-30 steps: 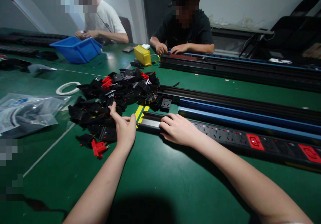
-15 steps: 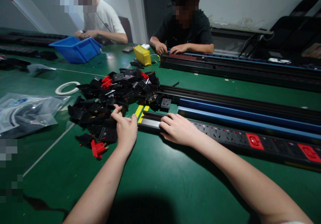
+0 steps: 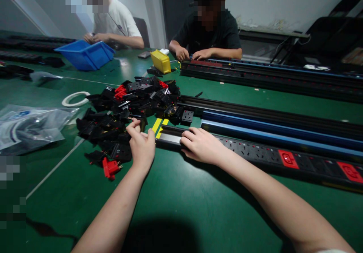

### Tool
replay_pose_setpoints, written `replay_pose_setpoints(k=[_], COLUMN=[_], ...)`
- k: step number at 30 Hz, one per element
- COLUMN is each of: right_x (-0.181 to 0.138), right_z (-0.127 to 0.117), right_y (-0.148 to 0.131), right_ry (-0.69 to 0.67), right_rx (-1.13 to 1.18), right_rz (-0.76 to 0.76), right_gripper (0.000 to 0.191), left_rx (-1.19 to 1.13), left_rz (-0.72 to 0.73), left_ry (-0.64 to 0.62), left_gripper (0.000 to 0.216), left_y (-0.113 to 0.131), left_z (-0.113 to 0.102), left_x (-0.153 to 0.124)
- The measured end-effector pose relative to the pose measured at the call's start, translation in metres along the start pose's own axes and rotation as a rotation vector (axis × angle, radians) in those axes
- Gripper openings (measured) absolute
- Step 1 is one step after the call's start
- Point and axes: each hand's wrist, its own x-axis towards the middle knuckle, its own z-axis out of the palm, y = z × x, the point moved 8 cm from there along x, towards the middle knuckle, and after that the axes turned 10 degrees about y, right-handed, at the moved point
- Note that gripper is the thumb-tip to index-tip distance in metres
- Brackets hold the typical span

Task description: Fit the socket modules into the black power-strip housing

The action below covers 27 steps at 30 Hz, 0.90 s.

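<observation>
My left hand (image 3: 142, 144) reaches into the near edge of a pile of black socket modules (image 3: 127, 105). Its thumb and fingers are curled round one black module there. My right hand (image 3: 200, 144) lies on the left end of a long black power strip (image 3: 255, 154), fingers bent and gripping its rail. The strip runs off to the right and carries black sockets and red switches (image 3: 287, 158). Yellow tape strips (image 3: 159, 126) lie on the green table between my two hands. A loose red module (image 3: 111, 167) lies left of my left wrist.
Black and blue rails (image 3: 269, 122) lie parallel behind the strip. A tape ring (image 3: 75, 99) and a plastic bag (image 3: 28, 126) sit at left. A blue bin (image 3: 85, 54) and a yellow box (image 3: 161, 61) stand farther back. Two other people work across the table on more rails (image 3: 269, 77).
My left hand's thumb and fingers have curled in from spread to a pinch on a black module at the pile's edge. The right hand has stayed on the strip.
</observation>
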Motion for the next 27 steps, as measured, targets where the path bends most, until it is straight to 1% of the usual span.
replay_pose_setpoints(k=[7,12,16,21,27], right_x=[-0.0001,0.0,0.0002,0.0003,0.0002], right_z=[0.0007,0.001,-0.0002,-0.0004,0.0002], right_y=[0.0002,0.0,-0.0002,0.0,0.0003], right_ry=[0.018,0.001,0.001,0.0,0.004], right_rx=[0.018,0.0,0.001,0.016,0.019], right_rz=[-0.003,-0.005,-0.001,0.004,0.004], right_gripper=[0.022,0.023,0.023,0.022,0.022], left_rx=[0.013,0.053,0.084,0.016,-0.089], left_rz=[-0.011,-0.02,-0.017,0.002,-0.029], left_ry=[0.013,0.029,-0.01,-0.054,-0.024], left_gripper=[0.037,0.034,0.027,0.025,0.026], left_y=[-0.0009,-0.0012,0.0018,0.0036,-0.003], left_z=[-0.0019,-0.0045,-0.0028,0.0014,-0.0004], left_x=[-0.0004,-0.0002,-0.0018,-0.0026,0.0014])
